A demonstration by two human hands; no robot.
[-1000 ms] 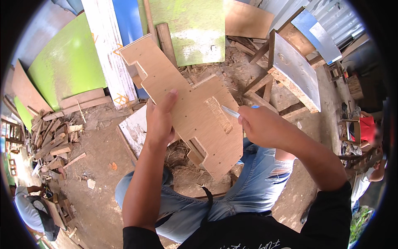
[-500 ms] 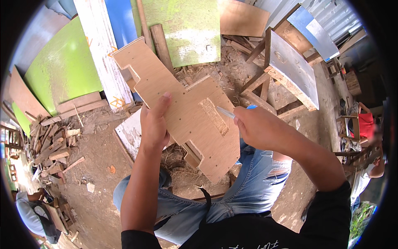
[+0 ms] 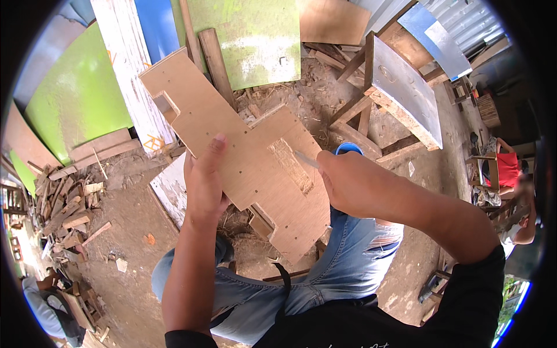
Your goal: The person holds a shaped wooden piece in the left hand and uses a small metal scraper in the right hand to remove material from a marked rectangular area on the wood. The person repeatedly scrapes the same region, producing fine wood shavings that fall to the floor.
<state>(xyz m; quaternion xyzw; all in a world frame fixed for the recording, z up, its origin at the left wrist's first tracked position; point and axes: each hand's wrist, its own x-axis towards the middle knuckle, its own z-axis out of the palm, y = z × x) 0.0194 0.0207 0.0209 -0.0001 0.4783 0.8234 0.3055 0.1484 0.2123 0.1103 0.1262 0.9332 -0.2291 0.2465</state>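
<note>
A notched plywood piece (image 3: 237,165), made of layered panels dotted with small fastener heads, is tilted above my lap. My left hand (image 3: 205,180) grips its left edge, thumb on top and fingers underneath. A long, rough, pale recess (image 3: 290,165) is cut in its face. My right hand (image 3: 354,182) is closed round a thin-bladed tool (image 3: 306,159), whose handle is hidden in my fist. The blade's tip lies at the upper right edge of the recess; whether it touches the wood, I cannot tell.
Beyond my right hand shows a blue round rim (image 3: 349,148). A wooden stool (image 3: 406,87) stands at the right. Scrap wood (image 3: 64,209) is heaped at the left, near green panels (image 3: 75,104). Other people sit at far left (image 3: 43,307) and far right (image 3: 507,168).
The plywood and both hands have shifted slightly left in the picture, along with the surroundings. The blade has stayed at the recess, and more of the blue rim shows.
</note>
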